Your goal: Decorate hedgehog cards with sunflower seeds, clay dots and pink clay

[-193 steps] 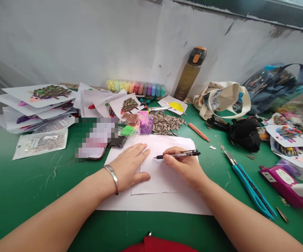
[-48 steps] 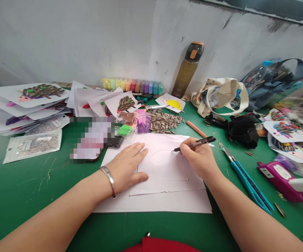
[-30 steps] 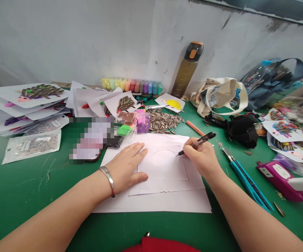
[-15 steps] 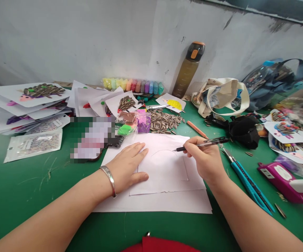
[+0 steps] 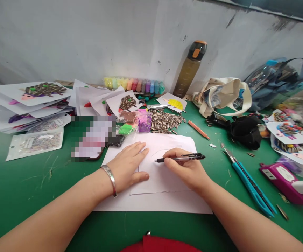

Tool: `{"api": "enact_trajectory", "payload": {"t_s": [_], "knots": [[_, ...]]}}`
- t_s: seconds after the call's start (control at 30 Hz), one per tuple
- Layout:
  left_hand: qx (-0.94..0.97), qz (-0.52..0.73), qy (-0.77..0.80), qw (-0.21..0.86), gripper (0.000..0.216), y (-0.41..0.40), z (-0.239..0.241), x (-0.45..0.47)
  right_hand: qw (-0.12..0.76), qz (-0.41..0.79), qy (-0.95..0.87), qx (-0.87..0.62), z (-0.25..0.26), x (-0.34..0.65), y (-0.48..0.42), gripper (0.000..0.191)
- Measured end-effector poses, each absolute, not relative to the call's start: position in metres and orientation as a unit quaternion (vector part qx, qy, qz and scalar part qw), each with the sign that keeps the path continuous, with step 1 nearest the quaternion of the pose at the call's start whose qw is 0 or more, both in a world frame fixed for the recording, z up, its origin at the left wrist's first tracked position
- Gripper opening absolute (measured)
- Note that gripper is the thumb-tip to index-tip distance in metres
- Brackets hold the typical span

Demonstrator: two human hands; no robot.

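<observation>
Two white paper sheets (image 5: 167,175) lie stacked on the green table (image 5: 22,196) in front of me. My left hand (image 5: 129,166) rests flat on the upper sheet's left edge, fingers stretched out, a silver bracelet on the wrist. My right hand (image 5: 187,168) grips a black pen (image 5: 180,158), held almost level, its tip touching the paper near the middle. A faint drawn arc shows above the pen tip.
A pile of sunflower seeds (image 5: 166,122) and small bags of coloured clay (image 5: 141,122) lie behind the paper. Finished seed pictures (image 5: 30,96) are stacked at left. A blue utility knife (image 5: 251,183), pink case (image 5: 285,182), orange pencil (image 5: 198,130), bottle (image 5: 189,70) and bags (image 5: 225,96) fill the right.
My right hand with the pen has moved left and nearer, from the upper right of the drawn shape toward the middle of the sheet. The left hand has stayed put.
</observation>
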State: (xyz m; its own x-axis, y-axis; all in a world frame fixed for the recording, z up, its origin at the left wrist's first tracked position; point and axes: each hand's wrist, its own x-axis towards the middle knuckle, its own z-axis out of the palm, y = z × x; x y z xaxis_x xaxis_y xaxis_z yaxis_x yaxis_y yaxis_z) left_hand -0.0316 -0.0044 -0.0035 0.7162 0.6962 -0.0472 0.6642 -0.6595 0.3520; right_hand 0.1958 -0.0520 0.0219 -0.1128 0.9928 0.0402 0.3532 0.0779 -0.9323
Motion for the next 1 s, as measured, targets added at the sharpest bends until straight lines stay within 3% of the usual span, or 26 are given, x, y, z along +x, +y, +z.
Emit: {"api": "enact_trajectory", "payload": {"t_s": [0.4,1.0], "knots": [[0.903,-0.001,0.386,0.187,0.074,-0.005,0.016,-0.025,0.371,0.445,-0.616,-0.534,0.015,0.196,-0.050,0.010],[0.917,0.039,0.368,0.147,0.077,-0.002,-0.009,-0.033,0.349,0.413,-0.633,-0.554,0.020,0.201,-0.044,0.012]]}}
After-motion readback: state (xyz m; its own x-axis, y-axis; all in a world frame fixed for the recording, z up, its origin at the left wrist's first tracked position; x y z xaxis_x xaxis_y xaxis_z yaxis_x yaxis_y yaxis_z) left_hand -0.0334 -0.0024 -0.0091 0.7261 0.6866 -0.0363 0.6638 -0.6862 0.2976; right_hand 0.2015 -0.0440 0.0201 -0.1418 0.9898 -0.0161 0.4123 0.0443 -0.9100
